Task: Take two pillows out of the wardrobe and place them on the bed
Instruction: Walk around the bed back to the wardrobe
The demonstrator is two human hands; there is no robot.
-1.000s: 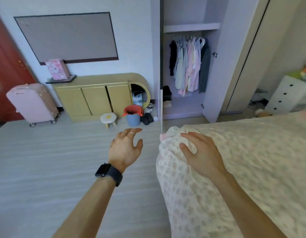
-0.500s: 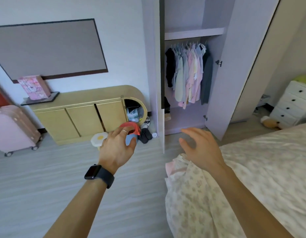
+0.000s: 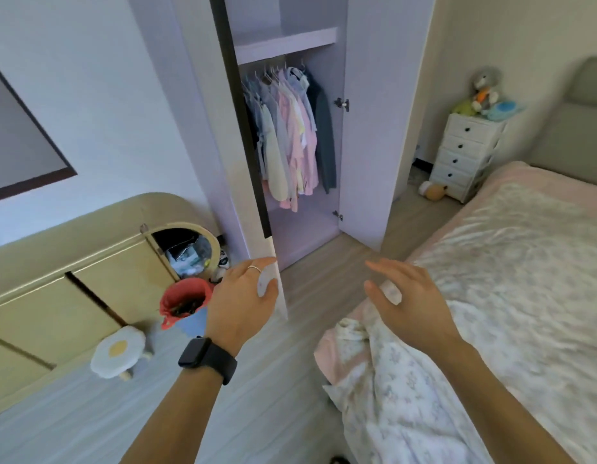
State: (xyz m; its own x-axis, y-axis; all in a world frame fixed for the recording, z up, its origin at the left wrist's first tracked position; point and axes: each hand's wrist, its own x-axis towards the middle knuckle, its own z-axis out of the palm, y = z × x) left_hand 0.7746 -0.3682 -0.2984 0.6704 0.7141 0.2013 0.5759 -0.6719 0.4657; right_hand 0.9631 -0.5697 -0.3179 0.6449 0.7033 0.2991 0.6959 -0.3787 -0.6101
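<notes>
The lilac wardrobe (image 3: pixel 367 128) stands ahead with both doors swung open; hanging shirts (image 3: pixel 290 135) fill the rail under a bare shelf (image 3: pixel 283 41). No pillow shows inside it. The bed (image 3: pixel 525 262) with a floral cover lies at the right, its corner bunched near me. My left hand (image 3: pixel 243 303), with a ring and a black watch, hovers with relaxed fingers in front of the left door's lower edge (image 3: pixel 278 279), holding nothing. My right hand (image 3: pixel 404 296) floats with spread fingers above the bed's corner, also holding nothing.
A low beige cabinet (image 3: pixel 72 279) runs along the left wall, with a red-topped bin (image 3: pixel 185 301) and an egg-shaped stool (image 3: pixel 118 353) in front. A white drawer chest (image 3: pixel 468 155) with plush toys stands beyond the bed. Wood floor lies between the bed and wardrobe.
The view has moved closer to the wardrobe and turned right. My right hand has lifted off the bed cover; both hands have risen and come forward, the left one nearing the left door.
</notes>
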